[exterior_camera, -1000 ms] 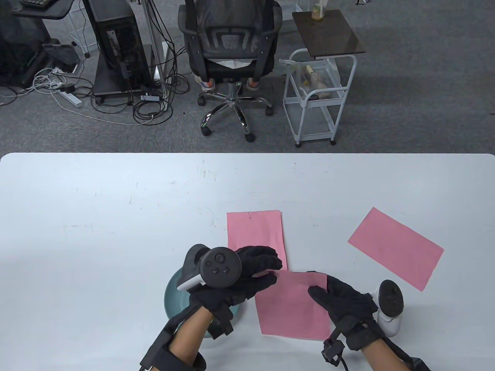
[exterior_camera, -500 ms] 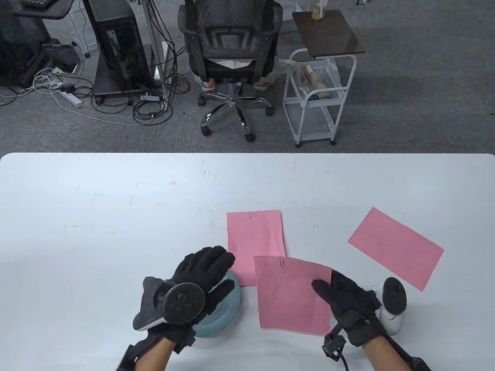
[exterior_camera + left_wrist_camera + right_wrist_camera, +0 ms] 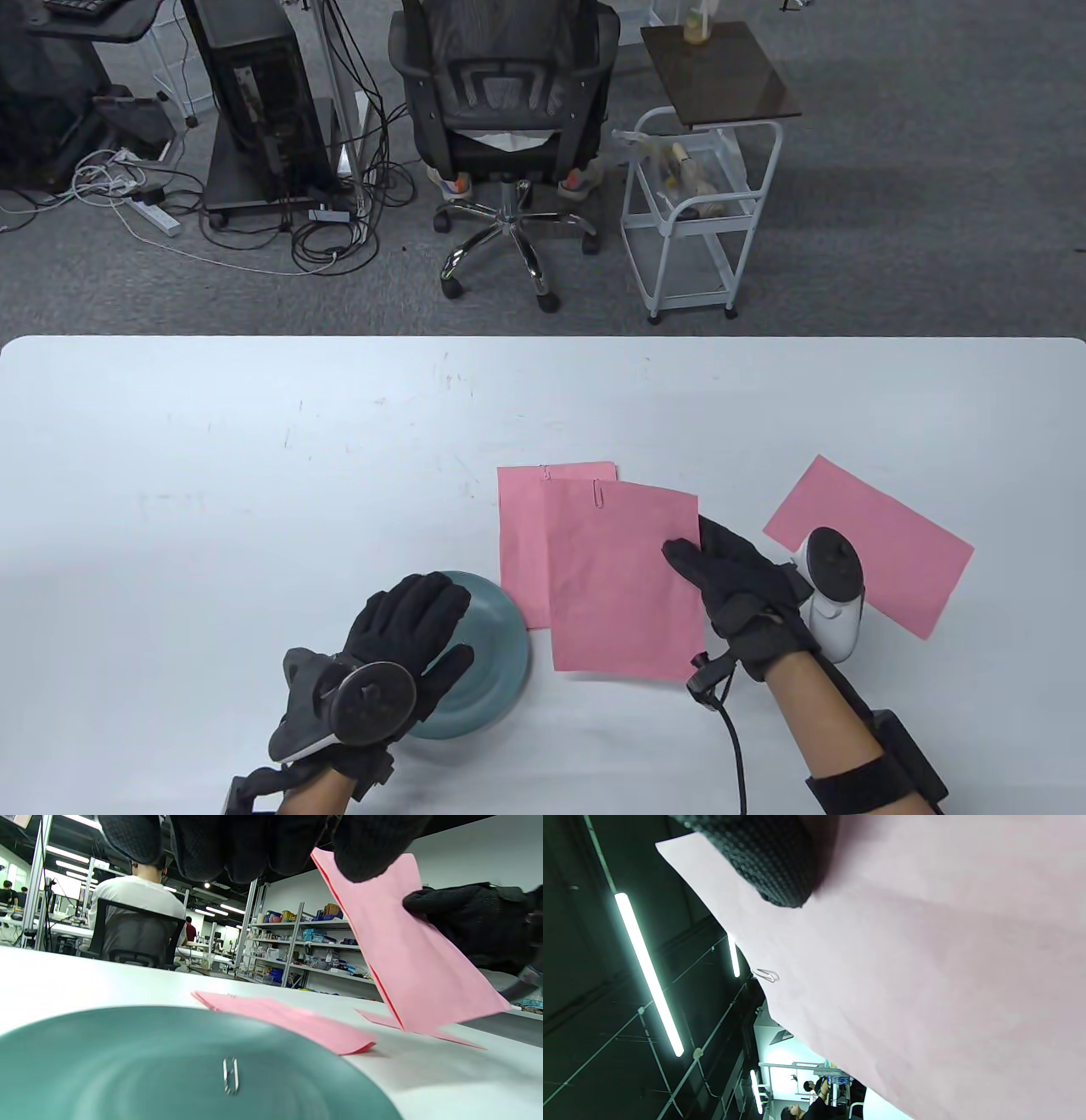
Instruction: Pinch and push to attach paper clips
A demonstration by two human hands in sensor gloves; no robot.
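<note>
While the right hand (image 3: 736, 577) pinches the right edge of a pink sheet (image 3: 624, 577) and holds it tilted above the white surface (image 3: 254, 441), a paper clip (image 3: 600, 494) sits on its top edge. The left hand (image 3: 405, 632), fingers relaxed and spread, hovers over a teal plate (image 3: 127, 1052) holding one loose clip (image 3: 230, 1075).

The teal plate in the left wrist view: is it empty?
No, one paper clip lies on the teal plate.
</note>
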